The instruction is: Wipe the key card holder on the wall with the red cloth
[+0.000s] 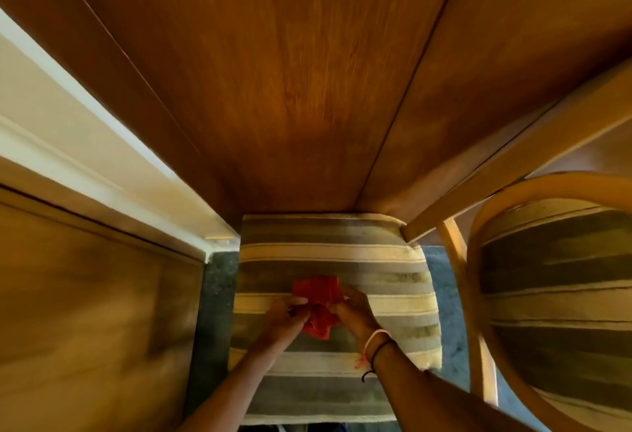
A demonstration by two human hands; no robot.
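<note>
The red cloth [319, 305] is crumpled between both my hands, low in the middle of the view, just above a striped seat cushion [386, 298]. My left hand [285, 317] grips its left side with fingers closed. My right hand [355, 310], with bands on the wrist, holds its right side. No key card holder is in view.
A tall wooden panel [307, 89] rises straight ahead above the cushion. A white door frame [85, 144] and a wooden door [85, 312] stand to the left. A wooden chair with a striped back [554, 277] is at the right. Dark carpet [215, 295] shows beside the seat.
</note>
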